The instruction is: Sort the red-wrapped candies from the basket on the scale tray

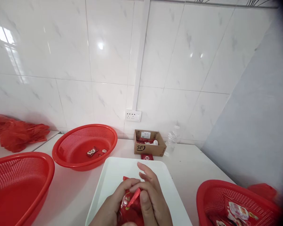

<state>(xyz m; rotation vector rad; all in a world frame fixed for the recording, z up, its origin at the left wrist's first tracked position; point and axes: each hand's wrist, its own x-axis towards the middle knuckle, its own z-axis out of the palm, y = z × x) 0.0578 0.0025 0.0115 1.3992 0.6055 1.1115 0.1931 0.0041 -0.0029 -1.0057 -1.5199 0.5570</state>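
Note:
Both of my hands are together low in the middle, over a white tray (113, 179). My left hand (112, 205) and my right hand (152, 196) pinch a small red packet (129, 207) between their fingers; its serrated edge sticks up between my thumbs. Most of the packet is hidden by my fingers.
A red mesh basket (85, 146) behind the tray holds a few small packets (92, 152). Another red basket (16, 185) sits at the left, and a third (235, 204) with wrapped packets at the lower right. A small cardboard box (149, 143), a clear bottle (172, 139) and red net bags (16, 131) stand near the tiled wall.

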